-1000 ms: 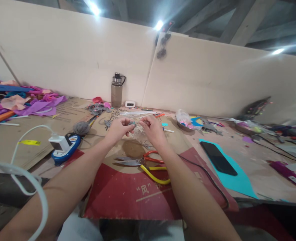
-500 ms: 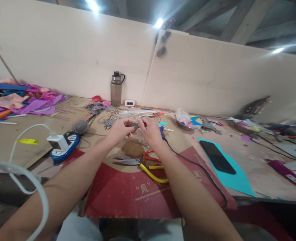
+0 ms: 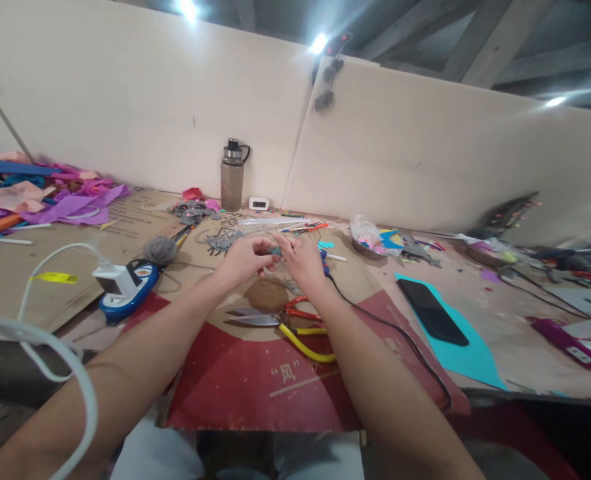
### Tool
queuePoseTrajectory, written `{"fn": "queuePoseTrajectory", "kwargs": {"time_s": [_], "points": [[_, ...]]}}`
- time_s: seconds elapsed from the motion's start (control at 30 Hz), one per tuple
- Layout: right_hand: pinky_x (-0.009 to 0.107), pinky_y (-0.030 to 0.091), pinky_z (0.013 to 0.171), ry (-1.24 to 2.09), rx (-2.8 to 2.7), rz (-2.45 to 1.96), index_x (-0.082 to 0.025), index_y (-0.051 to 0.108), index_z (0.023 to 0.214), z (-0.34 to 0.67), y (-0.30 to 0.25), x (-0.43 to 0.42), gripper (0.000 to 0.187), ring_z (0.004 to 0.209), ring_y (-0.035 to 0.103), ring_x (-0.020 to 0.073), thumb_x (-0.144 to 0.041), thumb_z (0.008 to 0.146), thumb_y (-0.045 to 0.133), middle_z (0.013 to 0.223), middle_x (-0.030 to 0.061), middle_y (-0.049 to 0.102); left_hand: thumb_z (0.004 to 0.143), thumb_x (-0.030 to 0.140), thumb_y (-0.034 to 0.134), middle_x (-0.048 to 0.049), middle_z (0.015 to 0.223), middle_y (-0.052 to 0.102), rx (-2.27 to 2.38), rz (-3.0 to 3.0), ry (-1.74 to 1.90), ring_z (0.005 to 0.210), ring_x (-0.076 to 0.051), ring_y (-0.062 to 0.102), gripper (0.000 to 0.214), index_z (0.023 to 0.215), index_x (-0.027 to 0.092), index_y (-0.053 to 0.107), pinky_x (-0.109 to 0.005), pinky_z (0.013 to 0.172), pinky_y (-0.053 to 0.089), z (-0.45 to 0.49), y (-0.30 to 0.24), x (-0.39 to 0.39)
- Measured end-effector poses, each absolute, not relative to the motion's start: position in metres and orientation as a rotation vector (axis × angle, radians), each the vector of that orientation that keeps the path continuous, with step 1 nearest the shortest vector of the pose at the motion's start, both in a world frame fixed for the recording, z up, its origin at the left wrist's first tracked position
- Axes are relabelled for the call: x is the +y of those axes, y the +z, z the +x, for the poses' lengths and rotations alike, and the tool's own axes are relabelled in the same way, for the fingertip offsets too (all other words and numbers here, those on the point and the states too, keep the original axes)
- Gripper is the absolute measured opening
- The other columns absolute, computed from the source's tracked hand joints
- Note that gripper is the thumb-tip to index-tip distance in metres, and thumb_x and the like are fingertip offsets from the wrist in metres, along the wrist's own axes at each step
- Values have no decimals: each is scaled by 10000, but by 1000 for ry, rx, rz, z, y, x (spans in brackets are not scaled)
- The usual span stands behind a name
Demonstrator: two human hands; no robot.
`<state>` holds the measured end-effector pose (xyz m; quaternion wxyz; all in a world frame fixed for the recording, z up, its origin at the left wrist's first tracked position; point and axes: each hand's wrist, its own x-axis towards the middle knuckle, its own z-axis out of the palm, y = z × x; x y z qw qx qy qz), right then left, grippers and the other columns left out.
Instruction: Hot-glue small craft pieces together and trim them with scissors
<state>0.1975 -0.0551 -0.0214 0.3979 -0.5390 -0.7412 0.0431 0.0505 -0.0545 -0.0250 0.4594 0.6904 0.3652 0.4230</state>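
Observation:
My left hand [image 3: 245,259] pinches a small grey-green piece [image 3: 274,251], too small to name, between thumb and fingers. Right against it, my right hand [image 3: 300,261] has its fingers bent toward the same piece; its fingertips are partly hidden, so its hold is unclear. Below the hands lies a round brown disc [image 3: 265,295]. Closer to me rest scissors with yellow handles [image 3: 305,347] and a tool with red handles [image 3: 300,308]. A blue tool [image 3: 324,262] with a black cord is partly hidden behind my right hand.
A cardboard sheet [image 3: 255,387] covers the work spot. On the left are a blue power strip [image 3: 130,297], grey yarn [image 3: 160,249] and coloured scraps [image 3: 75,200]. A bottle [image 3: 232,180] stands at the back. To the right are a phone [image 3: 433,311] and a bowl [image 3: 368,248].
The fingers of my right hand have shifted slightly at the small piece and look more extended. My left hand keeps its pinch. The view has moved a little.

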Motion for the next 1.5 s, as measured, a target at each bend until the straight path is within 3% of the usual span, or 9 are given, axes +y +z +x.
{"fn": "queuePoseTrajectory", "kwargs": {"time_s": [0.33,0.53,0.8,0.87,0.97,1.07,1.27,1.5], "points": [[259,270,484,215,-1914,-1296,-214,454,467,198,-25,-53,533,460,410,129,-519,887,334,447,5,469,681,285,662,-1,564,625,993,1709,1020,429,-75,536,167,719,129,619,-175,407,413,52,-17,-60],[270,275,487,222,-1908,-1301,-214,486,495,200,-25,-52,530,470,424,138,-524,890,317,462,19,489,707,323,644,-20,597,650,992,1747,1029,432,-68,524,226,800,118,671,-175,428,420,51,-13,-63],[267,281,518,260,-1874,-1342,-203,486,527,197,-21,-58,558,503,441,136,-523,908,235,498,19,494,729,284,602,-7,565,627,1023,1782,1066,419,-66,514,174,756,125,666,-172,418,408,51,-15,-63],[261,306,548,252,-1866,-1300,-197,518,617,199,-19,-60,488,545,455,136,-488,913,260,565,13,517,727,289,603,-12,559,622,1034,1747,1072,416,-64,508,177,740,120,654,-172,412,402,49,-15,-61],[249,350,609,236,-1886,-1164,-195,554,924,206,-16,-61,254,632,463,131,-403,878,416,715,-2,541,720,296,617,-12,540,605,1054,1661,1059,418,-65,500,180,735,119,640,-172,410,392,46,-13,-59],[255,372,659,184,-1942,-1058,-211,562,1051,212,-13,-60,252,683,450,134,-319,826,524,777,-1,515,716,306,631,-8,511,581,1064,1599,1042,407,-57,473,186,694,122,624,-168,398,366,42,-12,-56],[270,376,666,112,-1936,-1047,-219,688,833,215,-10,-60,155,691,469,141,-325,798,579,723,7,504,711,329,655,-8,503,568,993,1528,998,402,-50,452,208,676,127,623,-165,380,328,37,-14,-51],[271,365,683,31,-1968,-1056,-191,629,801,213,-9,-60,208,745,494,150,-342,856,497,761,23,553,676,313,698,-42,639,643,898,1570,1005,520,-80,556,214,758,122,649,-180,455,422,38,-15,-50]]}}
